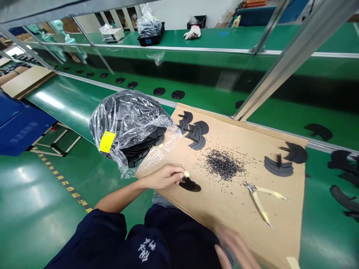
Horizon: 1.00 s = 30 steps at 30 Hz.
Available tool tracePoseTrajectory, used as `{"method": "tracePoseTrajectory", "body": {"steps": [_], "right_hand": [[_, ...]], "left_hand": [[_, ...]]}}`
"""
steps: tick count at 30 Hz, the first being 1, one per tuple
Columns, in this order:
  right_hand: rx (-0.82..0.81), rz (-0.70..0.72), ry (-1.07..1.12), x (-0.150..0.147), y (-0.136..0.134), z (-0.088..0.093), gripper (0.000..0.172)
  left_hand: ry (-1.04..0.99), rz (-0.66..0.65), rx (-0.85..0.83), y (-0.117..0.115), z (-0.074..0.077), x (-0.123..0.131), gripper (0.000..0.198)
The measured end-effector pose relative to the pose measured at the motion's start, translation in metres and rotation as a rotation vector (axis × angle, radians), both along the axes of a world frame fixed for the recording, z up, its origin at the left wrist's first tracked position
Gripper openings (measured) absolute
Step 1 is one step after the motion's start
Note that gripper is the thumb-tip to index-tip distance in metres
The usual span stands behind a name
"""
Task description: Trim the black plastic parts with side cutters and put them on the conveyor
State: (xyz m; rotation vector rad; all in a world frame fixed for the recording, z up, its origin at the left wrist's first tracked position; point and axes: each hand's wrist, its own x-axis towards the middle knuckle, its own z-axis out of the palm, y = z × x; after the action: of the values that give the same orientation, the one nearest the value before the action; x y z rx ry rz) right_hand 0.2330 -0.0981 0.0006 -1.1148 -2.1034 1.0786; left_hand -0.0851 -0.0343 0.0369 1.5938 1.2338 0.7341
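My left hand (168,176) is closed on a dark, curved black plastic part (191,185) over the near edge of the cardboard sheet (269,231). Something pale yellow covers a fingertip of that hand. Blurred by motion, my right hand (237,246) is low at the sheet's front edge, thumb apart from the fingers, nothing visible in it. Cutting pliers (256,198) with pale yellow handles lie spread on the cardboard. Beyond them is a pile of small black bits (224,164). Several curved black parts (196,134) overlap at the sheet's far left.
A clear plastic bag (129,119) full of black parts, with a yellow label (107,142), stands left of the cardboard. More black parts (291,152) lie at the right. A slanted metal post (266,74) rises behind the sheet. Black parts (159,91) line the green belt beyond.
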Motion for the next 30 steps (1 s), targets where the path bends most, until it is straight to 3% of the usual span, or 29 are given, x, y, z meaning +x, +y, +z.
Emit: {"method": "tracePoseTrajectory", "body": {"steps": [1,3,5,7,10,12,14,15,19,24,27,30], "right_hand": [[0.039,-0.118,0.016,-0.011,0.011,0.005,0.054],[-0.009,-0.15,0.065,-0.036,0.036,0.012,0.068],[-0.143,-0.086,0.137,-0.056,0.058,0.015,0.05],[-0.248,-0.102,0.186,-0.063,0.071,0.013,0.043],[-0.372,-0.207,0.231,-0.055,0.074,0.009,0.048],[-0.452,-0.247,0.257,-0.047,0.071,0.007,0.053],[-0.518,-0.266,0.289,-0.043,0.07,0.007,0.055],[-0.547,-0.267,0.309,-0.043,0.07,0.008,0.056],[-0.668,-0.239,0.38,-0.049,0.071,0.009,0.059],[-0.766,-0.224,0.476,-0.06,0.07,0.012,0.055],[-0.775,-0.221,0.523,-0.068,0.07,0.015,0.056],[-0.796,-0.199,0.531,-0.071,0.07,0.018,0.053]], "left_hand": [[-0.007,-0.025,0.005,0.002,-0.002,0.009,0.028],[-0.013,-0.072,0.016,0.006,-0.005,0.024,0.029],[0.054,-0.1,0.062,0.01,-0.007,0.03,0.024],[0.156,-0.061,0.124,0.014,-0.009,0.019,0.015],[0.414,0.191,0.199,0.021,-0.013,-0.021,0.012],[0.829,0.419,0.244,0.026,-0.017,-0.05,0.013],[1.104,0.51,0.278,0.029,-0.021,-0.071,0.012],[1.144,0.521,0.305,0.029,-0.022,-0.077,0.014],[1.026,0.538,0.441,0.018,-0.022,-0.074,0.03],[0.365,0.425,0.597,-0.008,-0.014,-0.026,0.024],[0.058,0.331,0.445,-0.015,-0.011,0.008,0.026],[-0.068,0.266,0.248,-0.013,-0.01,0.032,0.026]]}}
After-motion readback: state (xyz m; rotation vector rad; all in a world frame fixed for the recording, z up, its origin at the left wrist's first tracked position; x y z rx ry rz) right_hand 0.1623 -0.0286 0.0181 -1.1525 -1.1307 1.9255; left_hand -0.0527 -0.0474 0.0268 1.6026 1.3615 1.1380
